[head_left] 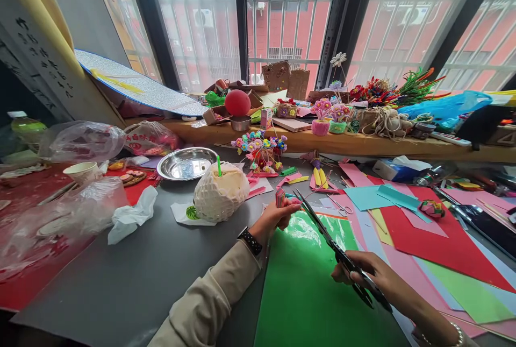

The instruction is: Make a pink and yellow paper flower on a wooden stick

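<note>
From the head view, your left hand (271, 221) has its fingertips pinched closely on a small pink striped piece, apparently paper (279, 197), held above the far edge of a large glossy green sheet (318, 288) on the dark grey tabletop (133, 282). Your right hand (365, 271) is closed around the handles of a pair of long black metal scissors (337, 248); their blades stand narrowly parted, tips near your left fingers. How far your right fingers pass through the loops, you cannot tell.

The striped piece should be light, soft and easily creased, so a gentle pinch at one end, well off the blades, suits it. The scissors look stiff and somewhat heavy for their length; the handles are the safe place to hold. The green sheet's shine suggests a slippery surface.

Among the containers, a pink crocheted pot (320, 128) and a green crocheted pot (337, 127) on the wooden sill (217, 134) hold pink flowers (322, 107). A red ball (237, 103) sits on a round metal tin (241, 123). A blue tissue box (389, 170) has white tissue (411, 162) spilling from its top. At far left, a clear bottle (27, 127) holds greenish liquid. You cannot make out what is inside the white paper cup (83, 172).
</note>
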Available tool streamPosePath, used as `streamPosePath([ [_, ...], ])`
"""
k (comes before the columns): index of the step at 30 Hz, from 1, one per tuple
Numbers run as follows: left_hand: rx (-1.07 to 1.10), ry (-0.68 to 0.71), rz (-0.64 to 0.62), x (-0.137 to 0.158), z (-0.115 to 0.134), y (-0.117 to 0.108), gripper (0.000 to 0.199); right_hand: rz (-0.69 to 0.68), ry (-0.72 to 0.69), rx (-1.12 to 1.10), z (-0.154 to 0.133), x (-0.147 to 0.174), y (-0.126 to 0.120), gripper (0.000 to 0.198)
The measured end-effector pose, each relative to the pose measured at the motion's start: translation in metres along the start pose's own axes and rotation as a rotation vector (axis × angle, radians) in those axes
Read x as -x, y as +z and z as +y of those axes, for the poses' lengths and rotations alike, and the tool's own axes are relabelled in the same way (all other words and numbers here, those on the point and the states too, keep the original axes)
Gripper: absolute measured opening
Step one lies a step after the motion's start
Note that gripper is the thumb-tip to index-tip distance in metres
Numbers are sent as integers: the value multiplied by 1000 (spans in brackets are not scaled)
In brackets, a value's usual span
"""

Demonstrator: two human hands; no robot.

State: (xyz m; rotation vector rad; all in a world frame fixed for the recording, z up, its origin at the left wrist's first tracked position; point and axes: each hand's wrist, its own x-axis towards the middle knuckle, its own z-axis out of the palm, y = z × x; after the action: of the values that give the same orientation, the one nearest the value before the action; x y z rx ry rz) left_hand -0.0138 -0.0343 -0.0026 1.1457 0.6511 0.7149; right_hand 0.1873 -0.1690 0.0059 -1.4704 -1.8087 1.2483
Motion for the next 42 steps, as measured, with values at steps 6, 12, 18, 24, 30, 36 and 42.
streamPosePath([
  [6,-52,-9,-17,0,0,0,37,-17,-3,-76,-1,-4,5,49],
  [12,-95,-48,-39,-1,-2,-2,36,-3,-20,-134,-4,-6,6,50],
  [18,-103,-67,-63,1,-1,1,33,-14,-5,-197,-5,-9,6,48],
  [24,-101,-88,-56,2,1,2,36,-12,-20,-186,-4,-9,7,55],
  [30,-39,-87,-76,3,1,2,36,-19,-21,-175,-6,-9,6,56],
  [36,-47,-81,-72,3,0,3,35,-17,-23,-177,-7,-10,7,54],
  [42,-72,-66,-72,1,-3,0,35,-9,-46,-188,-5,-9,9,54],
])
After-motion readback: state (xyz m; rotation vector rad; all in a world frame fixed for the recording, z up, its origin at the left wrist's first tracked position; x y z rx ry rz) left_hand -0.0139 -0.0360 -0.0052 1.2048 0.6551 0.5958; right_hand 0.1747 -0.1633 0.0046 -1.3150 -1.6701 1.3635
